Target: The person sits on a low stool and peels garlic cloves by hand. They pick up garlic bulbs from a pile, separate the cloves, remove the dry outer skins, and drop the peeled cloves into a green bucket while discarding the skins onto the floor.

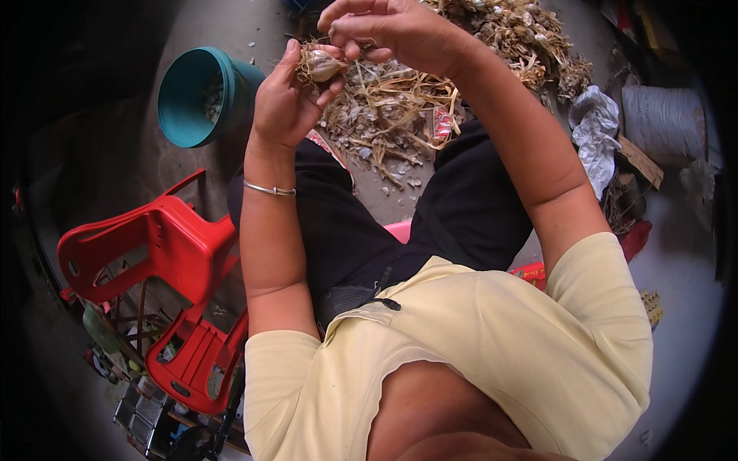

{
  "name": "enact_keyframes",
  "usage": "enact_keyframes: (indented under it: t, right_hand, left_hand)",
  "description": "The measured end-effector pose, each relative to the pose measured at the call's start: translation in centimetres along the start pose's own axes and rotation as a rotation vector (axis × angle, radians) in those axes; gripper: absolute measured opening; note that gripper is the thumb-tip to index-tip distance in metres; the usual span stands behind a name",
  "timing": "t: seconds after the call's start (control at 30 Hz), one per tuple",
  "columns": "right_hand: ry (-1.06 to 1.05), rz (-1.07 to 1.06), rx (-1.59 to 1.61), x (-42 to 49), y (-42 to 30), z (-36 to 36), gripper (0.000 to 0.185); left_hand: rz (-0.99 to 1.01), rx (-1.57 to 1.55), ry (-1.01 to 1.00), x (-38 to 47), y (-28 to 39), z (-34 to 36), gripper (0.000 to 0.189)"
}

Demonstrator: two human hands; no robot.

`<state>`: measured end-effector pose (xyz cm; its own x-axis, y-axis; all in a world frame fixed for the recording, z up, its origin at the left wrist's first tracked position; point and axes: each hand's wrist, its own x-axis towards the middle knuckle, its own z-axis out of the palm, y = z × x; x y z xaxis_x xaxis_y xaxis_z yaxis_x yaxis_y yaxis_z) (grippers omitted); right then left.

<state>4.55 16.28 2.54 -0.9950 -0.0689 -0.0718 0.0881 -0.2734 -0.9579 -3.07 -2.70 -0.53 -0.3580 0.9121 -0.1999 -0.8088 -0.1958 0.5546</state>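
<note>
My left hand, at the upper left, holds a garlic bulb with dry roots between its thumb and fingers. Close beside it, my right hand has bent fingers near the bulb; whether they pinch a bit of skin is not clear. Beneath both hands lies a heap of dry garlic skins and stalks on the floor. A teal plastic bucket stands left of my left hand, with pale pieces, apparently garlic, inside. More garlic with dry stalks is piled at the upper right.
Red plastic chairs are on the left. A large spool of grey twine, crumpled white plastic and a wood piece lie on the right. Part of a pink seat shows between my legs.
</note>
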Motion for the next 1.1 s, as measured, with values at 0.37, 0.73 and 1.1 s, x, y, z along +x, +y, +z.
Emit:
enact_keyframes:
  t: [0.37, 0.73, 1.1]
  right_hand:
    - [0.044, -0.223, -0.754, -0.7, 0.8, 2.1, 0.022]
    - [0.021, -0.266, -0.733, -0.6, 1.3, 2.1, 0.022]
    - [0.039, -0.314, -0.722, -0.4, 2.0, 2.3, 0.019]
  left_hand:
    - [0.06, 0.415, 0.211, -0.3, -1.0, 2.2, 0.048]
    - [0.135, 0.47, 0.268, 0.0, -0.9, 2.4, 0.05]
    - [0.241, 0.518, 0.233, -0.1, -1.1, 2.2, 0.041]
